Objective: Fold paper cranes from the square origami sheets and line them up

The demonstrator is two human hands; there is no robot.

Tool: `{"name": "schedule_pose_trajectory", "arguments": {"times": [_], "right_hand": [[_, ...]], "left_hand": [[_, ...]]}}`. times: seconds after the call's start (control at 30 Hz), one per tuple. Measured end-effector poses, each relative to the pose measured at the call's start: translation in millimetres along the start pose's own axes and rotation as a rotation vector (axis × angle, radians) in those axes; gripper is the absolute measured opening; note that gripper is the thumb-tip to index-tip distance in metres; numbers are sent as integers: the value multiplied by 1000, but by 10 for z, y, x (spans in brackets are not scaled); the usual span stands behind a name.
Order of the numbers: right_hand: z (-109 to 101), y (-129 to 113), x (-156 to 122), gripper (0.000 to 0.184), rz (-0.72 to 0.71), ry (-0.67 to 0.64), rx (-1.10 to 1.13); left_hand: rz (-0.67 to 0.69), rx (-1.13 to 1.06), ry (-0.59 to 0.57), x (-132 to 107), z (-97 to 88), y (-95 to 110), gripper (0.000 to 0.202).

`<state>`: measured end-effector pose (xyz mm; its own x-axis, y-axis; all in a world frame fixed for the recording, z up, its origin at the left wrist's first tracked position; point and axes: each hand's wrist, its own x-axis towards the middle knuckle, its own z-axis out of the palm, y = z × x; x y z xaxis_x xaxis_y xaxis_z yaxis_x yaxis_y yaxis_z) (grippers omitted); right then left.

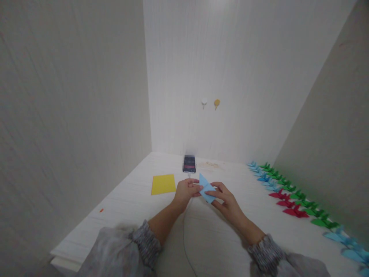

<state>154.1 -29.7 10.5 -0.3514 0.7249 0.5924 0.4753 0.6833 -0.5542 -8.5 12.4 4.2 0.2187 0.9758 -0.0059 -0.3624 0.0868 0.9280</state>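
Observation:
Between my two hands, above the white table, is a light blue sheet of origami paper (204,182), folded into a pointed shape with one tip upward. My left hand (186,192) pinches its left edge with thumb and fingers. On the other side, my right hand (226,200) grips the right and lower part, fingers lying across the front. Parts of the folds are hidden behind my fingers. To the left of my left hand lies a yellow square of paper (163,184), flat on the table.
A phone (189,164) stands at the back with a white cable (184,234) running toward me. Rows of folded paper cranes, green (300,196), red (296,211) and blue (336,236), line the right side. Two hooks (216,102) are on the back wall. A small orange scrap (101,210) lies left.

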Motion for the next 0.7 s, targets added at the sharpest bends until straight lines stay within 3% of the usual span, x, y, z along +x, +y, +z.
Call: {"name": "schedule_pose_trajectory", "arguments": {"times": [0.33,0.7], "right_hand": [[-16,-45,26,15,119,24,126],[8,-43,24,10,176,85,149]], "left_hand": [[-65,72,-119,-56,14,30,29],[-27,50,-68,-61,54,40,30]]}}
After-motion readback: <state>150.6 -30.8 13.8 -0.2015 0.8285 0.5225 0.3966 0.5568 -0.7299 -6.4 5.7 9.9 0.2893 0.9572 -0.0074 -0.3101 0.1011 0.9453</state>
